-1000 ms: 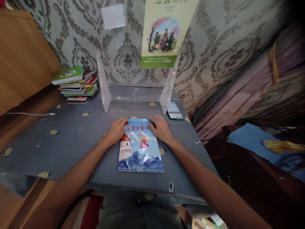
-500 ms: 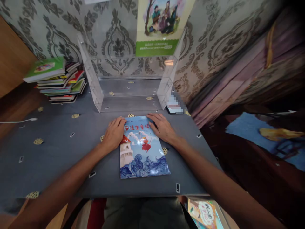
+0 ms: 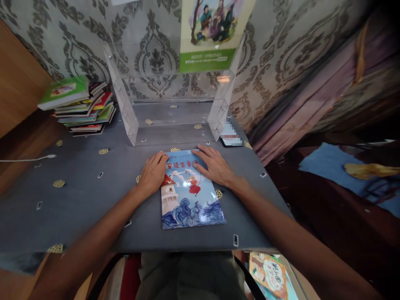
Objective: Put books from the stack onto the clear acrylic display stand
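A blue picture book with red Chinese characters, a white tower and dark waves on its cover lies closed and flat on the table. Along its upper left edge rests my left hand, palm down, fingers lying loosely against the corner. At the upper right corner, my right hand has its fingers spread, the fingertips and thumb lying on the cover. Neither hand lifts the book.
Behind the book stands a clear acrylic rack, with a green and cream book upright on top. A stack of books sits at the left. A phone lies by the rack; a white cable reaches in from the left.
The camera view has shifted slightly. My right thumb and fingers reach a little further over the cover and look more spread. The book stays flat between both hands.
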The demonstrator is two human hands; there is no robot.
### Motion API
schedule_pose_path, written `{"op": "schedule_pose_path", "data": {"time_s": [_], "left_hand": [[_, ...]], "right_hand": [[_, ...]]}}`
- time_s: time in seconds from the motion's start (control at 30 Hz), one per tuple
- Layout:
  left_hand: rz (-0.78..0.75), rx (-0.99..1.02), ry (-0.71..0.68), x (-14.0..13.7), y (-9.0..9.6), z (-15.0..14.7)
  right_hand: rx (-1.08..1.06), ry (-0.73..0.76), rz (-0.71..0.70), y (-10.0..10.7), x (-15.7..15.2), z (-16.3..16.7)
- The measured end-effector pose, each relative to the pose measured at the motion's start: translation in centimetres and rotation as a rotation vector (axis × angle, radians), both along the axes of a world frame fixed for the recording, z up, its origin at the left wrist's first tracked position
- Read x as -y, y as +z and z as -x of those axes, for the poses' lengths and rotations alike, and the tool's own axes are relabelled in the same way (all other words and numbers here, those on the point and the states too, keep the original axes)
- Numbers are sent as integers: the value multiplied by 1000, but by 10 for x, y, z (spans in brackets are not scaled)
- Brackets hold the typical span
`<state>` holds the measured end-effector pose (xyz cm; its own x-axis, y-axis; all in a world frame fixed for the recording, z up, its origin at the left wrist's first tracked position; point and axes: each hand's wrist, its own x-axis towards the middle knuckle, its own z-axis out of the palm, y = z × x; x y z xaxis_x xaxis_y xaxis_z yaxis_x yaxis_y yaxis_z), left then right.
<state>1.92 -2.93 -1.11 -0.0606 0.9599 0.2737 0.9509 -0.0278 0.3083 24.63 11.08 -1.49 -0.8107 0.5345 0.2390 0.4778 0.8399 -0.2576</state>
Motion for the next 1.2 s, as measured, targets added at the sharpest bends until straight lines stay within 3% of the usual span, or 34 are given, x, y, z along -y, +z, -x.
{"op": "schedule_pose_path", "data": {"time_s": [0.73,0.9,1.03,1.2], "left_hand": [[-165,-22,47,11,0,-7],[-189,-12,-72,35,15,-46],[-92,-50,-218,61,27,-94],[12,-201,-290,78,20,-130]], "right_hand": [[-67,-9,50,-6,-5,4],[-83,1,47,-8,-7,5],[-128,29,19,-13,-11,5],[-138,31,13,-14,-12,5]]}}
